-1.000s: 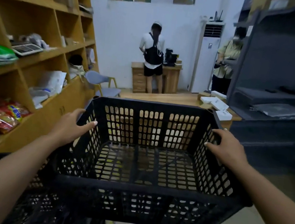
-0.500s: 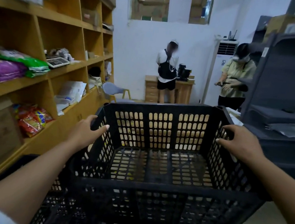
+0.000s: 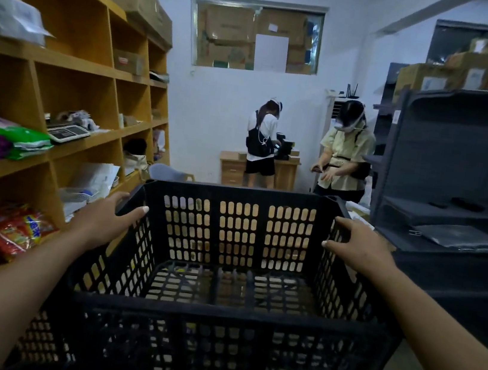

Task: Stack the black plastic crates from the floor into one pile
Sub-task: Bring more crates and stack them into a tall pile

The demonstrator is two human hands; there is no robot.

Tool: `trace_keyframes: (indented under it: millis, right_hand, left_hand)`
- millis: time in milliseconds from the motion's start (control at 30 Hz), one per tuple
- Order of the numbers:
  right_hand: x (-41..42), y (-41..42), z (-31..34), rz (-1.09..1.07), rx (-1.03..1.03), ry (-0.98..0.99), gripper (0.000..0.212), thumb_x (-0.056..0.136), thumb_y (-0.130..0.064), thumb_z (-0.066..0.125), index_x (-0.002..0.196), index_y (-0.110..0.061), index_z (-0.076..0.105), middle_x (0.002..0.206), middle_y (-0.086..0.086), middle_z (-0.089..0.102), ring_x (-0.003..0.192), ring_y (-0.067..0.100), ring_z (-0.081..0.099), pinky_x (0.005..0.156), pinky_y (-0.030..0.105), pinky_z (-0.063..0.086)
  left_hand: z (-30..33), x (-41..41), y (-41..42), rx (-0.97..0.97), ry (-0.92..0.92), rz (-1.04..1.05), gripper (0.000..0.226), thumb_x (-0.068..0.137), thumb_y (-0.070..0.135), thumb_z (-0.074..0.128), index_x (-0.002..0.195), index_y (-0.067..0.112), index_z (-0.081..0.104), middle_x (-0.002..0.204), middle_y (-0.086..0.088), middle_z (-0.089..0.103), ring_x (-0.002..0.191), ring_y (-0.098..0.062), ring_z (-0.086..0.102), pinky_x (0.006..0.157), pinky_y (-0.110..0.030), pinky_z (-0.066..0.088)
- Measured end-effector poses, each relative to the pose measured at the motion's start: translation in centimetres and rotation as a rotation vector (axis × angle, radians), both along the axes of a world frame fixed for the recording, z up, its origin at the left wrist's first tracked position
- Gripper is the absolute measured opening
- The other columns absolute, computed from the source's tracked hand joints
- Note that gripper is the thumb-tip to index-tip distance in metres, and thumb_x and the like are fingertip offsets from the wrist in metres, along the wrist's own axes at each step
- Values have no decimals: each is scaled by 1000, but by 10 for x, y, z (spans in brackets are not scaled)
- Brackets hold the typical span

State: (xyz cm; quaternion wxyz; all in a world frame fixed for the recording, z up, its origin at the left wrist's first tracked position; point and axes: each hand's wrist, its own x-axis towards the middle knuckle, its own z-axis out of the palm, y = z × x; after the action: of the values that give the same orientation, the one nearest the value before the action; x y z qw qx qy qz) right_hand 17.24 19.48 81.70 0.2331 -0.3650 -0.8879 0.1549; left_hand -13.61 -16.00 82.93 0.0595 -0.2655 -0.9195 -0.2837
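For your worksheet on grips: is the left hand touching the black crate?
Touching. The head view shows the left hand curled over the black crate's left rim, thumb inside.

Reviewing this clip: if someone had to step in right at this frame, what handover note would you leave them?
Left hand: grips the left rim of the black crate, thumb over the edge.
Right hand: grips the right rim the same way.
The crate is empty and held up in front of the body. Another black crate shows below it at lower left, likely the pile.
Done: crate picked up.
Left: lower it onto the pile and let go. Whether more crates remain on the floor cannot be seen.
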Motion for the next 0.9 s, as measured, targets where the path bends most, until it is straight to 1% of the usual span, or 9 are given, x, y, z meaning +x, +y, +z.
trace_keyframes:
  millis: [67, 167, 233, 433, 567, 633, 733, 800, 900]
  right_hand:
    - [-6, 2, 1, 9, -5, -16, 78, 78, -52, 68, 145, -30, 37, 152, 5, 35, 136, 27, 37, 101, 43, 42]
    - [-20, -1, 3, 47, -13, -2, 79, 78, -54, 67, 146, -33, 34, 157, 4, 26, 140, 28, 31, 105, 47, 39]
    - [-31, -7, 4, 70, -16, 1, 79, 79, -52, 68, 147, -31, 32, 158, 5, 24, 141, 27, 31, 106, 47, 38]
    - [-69, -47, 5, 125, -6, -11, 73, 83, -46, 67, 146, -29, 35, 155, 6, 29, 139, 26, 33, 104, 43, 36]
    - [-104, -83, -5, 174, -32, 11, 74, 82, -43, 70, 145, -28, 36, 154, 8, 31, 136, 27, 38, 103, 43, 39]
    - [-121, -102, -12, 199, -36, 11, 75, 80, -45, 70, 144, -26, 38, 151, 9, 37, 134, 26, 41, 101, 43, 43]
    - [-147, -132, -23, 193, -49, 1, 75, 78, -48, 71, 143, -26, 41, 146, 10, 45, 129, 26, 47, 99, 44, 45]
    - [-162, -155, -31, 193, -80, 16, 75, 76, -47, 72, 142, -25, 42, 145, 9, 46, 128, 26, 48, 99, 46, 46]
    - [-182, -189, -43, 162, -81, -2, 73, 76, -47, 73, 140, -26, 44, 146, 8, 45, 125, 25, 50, 94, 44, 49]
  left_hand:
    - [7, -4, -2, -26, 40, 28, 103, 57, 95, 30, 137, 30, 43, 125, -12, 61, 103, -31, 61, 82, -44, 54]
    - [11, -6, -7, -63, 115, 70, 85, 74, 81, 40, 141, 29, 42, 135, -8, 56, 114, -30, 57, 77, -37, 49]
    - [10, -10, -17, -69, 121, 90, 76, 81, 73, 43, 143, 28, 39, 140, -8, 52, 119, -30, 54, 75, -35, 46]
    - [2, -27, -67, -77, 130, 183, 73, 81, 73, 42, 143, 34, 39, 139, -7, 53, 118, -31, 55, 74, -35, 46]
    - [-11, -57, -115, -36, 90, 189, 76, 78, 78, 42, 141, 35, 39, 140, -6, 52, 122, -30, 53, 91, -42, 48]
    - [-16, -74, -137, -28, 65, 191, 83, 72, 84, 39, 139, 36, 42, 137, -7, 55, 120, -32, 54, 94, -44, 48]
    - [-22, -101, -168, -58, 39, 177, 93, 63, 92, 31, 138, 36, 43, 136, -6, 56, 119, -31, 55, 93, -46, 49]
    - [-29, -119, -188, -93, 32, 172, 89, 68, 89, 32, 139, 37, 42, 137, -5, 55, 120, -30, 54, 92, -44, 49]
    - [-40, -146, -213, -85, 18, 140, 75, 79, 78, 41, 138, 33, 45, 138, -5, 55, 120, -30, 54, 91, -41, 48]
